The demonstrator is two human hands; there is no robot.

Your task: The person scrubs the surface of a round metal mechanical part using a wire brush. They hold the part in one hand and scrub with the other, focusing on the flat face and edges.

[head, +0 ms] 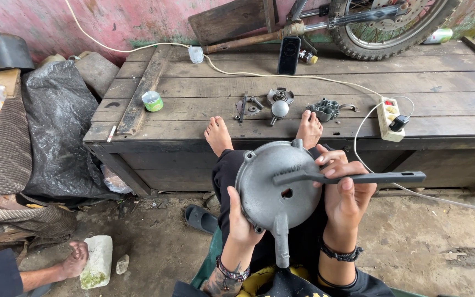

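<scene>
A round grey metal housing cover (270,181) with a short pipe stub at its bottom rests on my lap. My left hand (240,220) grips its lower left rim. My right hand (344,190) holds a long dark flat metal tool (358,177) whose tip lies across the cover's face above a small centre hole. My bare feet rest on the edge of a wooden platform (193,99).
Small metal parts (279,102), a grey cast piece (325,109), a green tape roll (152,101), a power strip (390,118), a dark phone (289,55) and a motorcycle wheel (391,25) sit on the platform. Another person's foot (72,261) is at lower left. A sandal (200,218) lies below.
</scene>
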